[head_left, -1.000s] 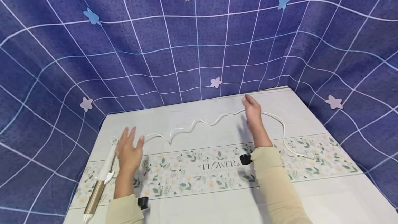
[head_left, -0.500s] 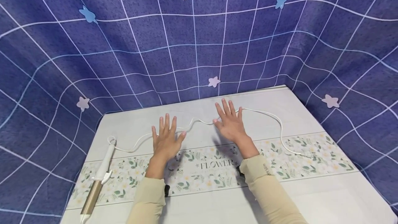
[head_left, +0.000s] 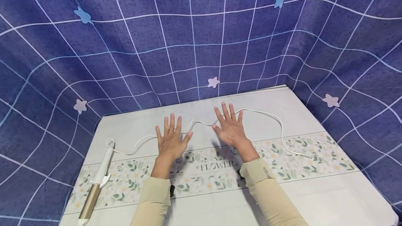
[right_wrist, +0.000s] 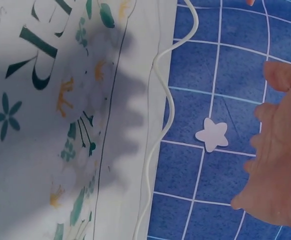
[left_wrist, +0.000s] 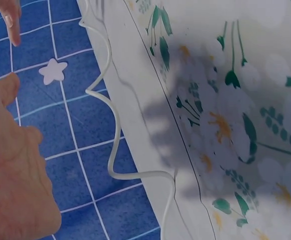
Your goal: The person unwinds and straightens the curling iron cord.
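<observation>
Both hands are held palm down over the middle of the table, fingers spread and straight, gripping nothing. My left hand (head_left: 171, 144) overlaps the white cord (head_left: 270, 113) in the head view, and so does my right hand (head_left: 231, 132) farther along it. In the wrist views the cord (left_wrist: 116, 135) runs apart from the fingers, and hand shadows fall on the cloth. At the left end of the table lies a curling iron (head_left: 103, 171) with a white handle and a gold barrel (head_left: 89, 202). Its cord waves across to the right, ending in a pale plug (head_left: 307, 155) on the floral band.
A white table cover (head_left: 333, 198) carries a flower-print band with the word FLOWER (head_left: 217, 165). Blue curtains (head_left: 163, 55) with white grid lines and stars close in the back and both sides. The curling iron's barrel end reaches toward the front left.
My left hand has moved right, away from the curling iron, and my right hand has moved left and turned palm down with fingers spread. The cord's left stretch has shifted. Lately both hands barely move.
</observation>
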### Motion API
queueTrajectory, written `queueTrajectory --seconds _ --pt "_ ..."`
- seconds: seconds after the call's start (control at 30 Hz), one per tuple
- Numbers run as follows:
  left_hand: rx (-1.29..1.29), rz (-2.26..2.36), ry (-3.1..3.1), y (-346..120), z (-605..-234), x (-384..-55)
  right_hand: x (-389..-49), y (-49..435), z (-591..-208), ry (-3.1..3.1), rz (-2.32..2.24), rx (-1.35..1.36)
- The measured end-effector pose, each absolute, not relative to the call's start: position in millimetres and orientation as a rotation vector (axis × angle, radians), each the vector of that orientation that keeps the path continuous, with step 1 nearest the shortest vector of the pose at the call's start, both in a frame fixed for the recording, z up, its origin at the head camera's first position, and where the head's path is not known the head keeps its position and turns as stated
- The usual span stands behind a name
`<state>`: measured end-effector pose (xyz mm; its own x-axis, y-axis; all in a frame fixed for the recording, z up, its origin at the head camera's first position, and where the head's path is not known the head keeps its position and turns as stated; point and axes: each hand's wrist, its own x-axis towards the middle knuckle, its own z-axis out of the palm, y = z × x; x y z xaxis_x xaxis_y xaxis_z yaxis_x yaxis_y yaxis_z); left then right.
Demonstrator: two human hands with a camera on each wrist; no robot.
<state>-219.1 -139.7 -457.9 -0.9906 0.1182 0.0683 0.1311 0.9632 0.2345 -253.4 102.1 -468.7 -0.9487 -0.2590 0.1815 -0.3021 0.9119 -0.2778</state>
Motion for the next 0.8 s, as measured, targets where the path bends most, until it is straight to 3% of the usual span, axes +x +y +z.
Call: queueTrajectory --seconds 0.8 --pt "-0.171 -0.357 -3.058 -135.6 -452.8 -221.5 -247.3 100.0 -463.5 -2.962 0.415 0.453"
